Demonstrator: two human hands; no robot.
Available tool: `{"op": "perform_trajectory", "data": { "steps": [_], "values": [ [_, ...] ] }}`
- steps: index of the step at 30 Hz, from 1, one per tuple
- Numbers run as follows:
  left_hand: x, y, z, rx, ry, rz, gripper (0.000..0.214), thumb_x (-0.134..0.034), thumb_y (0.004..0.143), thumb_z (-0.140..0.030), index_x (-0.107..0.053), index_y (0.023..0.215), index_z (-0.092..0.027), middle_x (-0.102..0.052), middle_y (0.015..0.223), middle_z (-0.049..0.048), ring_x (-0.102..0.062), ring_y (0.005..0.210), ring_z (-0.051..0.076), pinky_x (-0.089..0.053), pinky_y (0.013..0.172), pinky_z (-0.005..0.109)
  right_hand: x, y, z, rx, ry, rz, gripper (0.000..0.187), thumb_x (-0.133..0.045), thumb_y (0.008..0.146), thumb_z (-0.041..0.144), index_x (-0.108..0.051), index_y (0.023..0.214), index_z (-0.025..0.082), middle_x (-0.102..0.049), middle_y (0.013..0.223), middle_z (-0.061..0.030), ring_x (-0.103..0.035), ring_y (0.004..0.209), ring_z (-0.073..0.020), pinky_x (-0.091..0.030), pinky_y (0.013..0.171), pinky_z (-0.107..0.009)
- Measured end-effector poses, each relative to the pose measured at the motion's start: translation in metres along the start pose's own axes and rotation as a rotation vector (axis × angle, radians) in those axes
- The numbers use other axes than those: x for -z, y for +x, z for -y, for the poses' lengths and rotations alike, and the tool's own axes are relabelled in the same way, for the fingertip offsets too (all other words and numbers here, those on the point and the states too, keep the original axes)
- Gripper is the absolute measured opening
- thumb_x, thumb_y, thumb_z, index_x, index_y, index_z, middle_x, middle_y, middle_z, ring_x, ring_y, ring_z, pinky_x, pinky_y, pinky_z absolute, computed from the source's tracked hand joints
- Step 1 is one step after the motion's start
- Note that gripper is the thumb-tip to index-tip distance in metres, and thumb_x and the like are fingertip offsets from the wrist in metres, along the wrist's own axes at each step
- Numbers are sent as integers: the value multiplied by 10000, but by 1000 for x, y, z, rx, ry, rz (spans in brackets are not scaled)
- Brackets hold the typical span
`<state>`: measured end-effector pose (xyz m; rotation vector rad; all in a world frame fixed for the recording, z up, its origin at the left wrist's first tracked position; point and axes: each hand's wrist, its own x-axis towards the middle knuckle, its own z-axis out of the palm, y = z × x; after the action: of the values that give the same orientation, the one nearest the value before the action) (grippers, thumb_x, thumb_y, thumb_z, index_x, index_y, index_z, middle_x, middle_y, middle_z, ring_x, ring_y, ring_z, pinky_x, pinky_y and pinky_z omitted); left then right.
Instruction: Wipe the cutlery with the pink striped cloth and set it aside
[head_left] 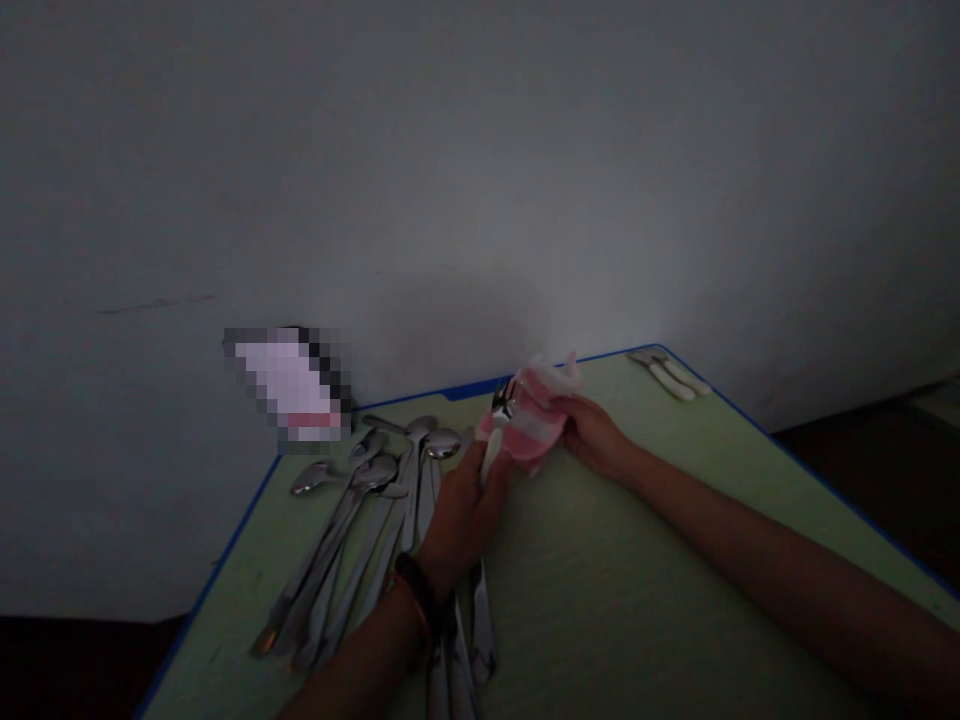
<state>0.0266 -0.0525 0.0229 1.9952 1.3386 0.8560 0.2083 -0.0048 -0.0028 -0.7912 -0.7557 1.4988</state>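
Note:
My left hand [459, 518] is closed around the white handle of a utensil [501, 412] whose shiny metal head pokes up near the table's back edge. My right hand [594, 434] grips a pink and white striped cloth [534, 418] that is wrapped around the metal head. Both hands meet above the green table [637, 580]. My left wrist wears a dark band and a bangle.
Several long metal spoons [371, 520] lie spread on the table's left part, some under my left forearm. Two white-handled utensils [669, 374] rest at the far right corner. A blue rim edges the table; a grey wall rises right behind it.

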Motion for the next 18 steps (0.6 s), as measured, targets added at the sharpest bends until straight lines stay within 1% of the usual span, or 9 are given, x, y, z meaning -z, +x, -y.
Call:
{"op": "perform_trajectory", "data": {
  "steps": [5, 8, 11, 14, 16, 18],
  "values": [
    [1, -1, -4, -17, 4, 22, 377, -367, 903, -432, -563, 1090, -169, -634, 771, 26, -599, 714, 181, -423, 628, 254, -7, -4, 5, -47, 35, -26, 152, -594, 748, 294, -607, 816, 158, -694, 744, -43, -635, 697, -172, -501, 727, -319],
    [1, -2, -5, -30, -26, 37, 348, -362, 909, -412, -558, 1082, -184, -647, 847, 26, -601, 761, 176, -421, 645, 249, -5, -4, 7, -54, 38, -49, 111, -594, 740, 236, -601, 822, 162, -685, 720, -32, -626, 658, -165, -507, 716, -316],
    [2, -2, -3, -12, -19, -9, 327, -369, 902, -416, -578, 950, -169, -633, 790, 16, -580, 705, 159, -404, 594, 234, 0, -2, 7, -74, 85, -66, 109, -581, 713, 183, -587, 821, 166, -673, 714, -28, -616, 657, -164, -509, 707, -313],
    [2, -2, 0, 18, -20, -72, 323, -379, 892, -424, -562, 844, -163, -597, 712, 2, -537, 623, 138, -369, 521, 220, 3, 1, 5, -41, 109, -76, 175, -575, 679, 152, -569, 850, 188, -664, 746, -9, -605, 689, -162, -501, 701, -306],
    [1, -2, 0, 25, -52, -110, 313, -379, 890, -419, -551, 836, -162, -582, 708, -2, -508, 596, 125, -351, 493, 211, 4, 0, 3, 19, 26, -69, 198, -566, 671, 154, -573, 863, 199, -648, 735, 10, -585, 678, -155, -487, 685, -298],
    [1, -3, 0, 42, -97, -148, 301, -380, 891, -416, -534, 831, -165, -550, 682, -15, -474, 568, 111, -337, 477, 203, 4, -3, 0, 110, -178, -16, 167, -536, 703, 177, -602, 855, 196, -630, 727, 12, -558, 675, -149, -466, 691, -298]
  ]
}}
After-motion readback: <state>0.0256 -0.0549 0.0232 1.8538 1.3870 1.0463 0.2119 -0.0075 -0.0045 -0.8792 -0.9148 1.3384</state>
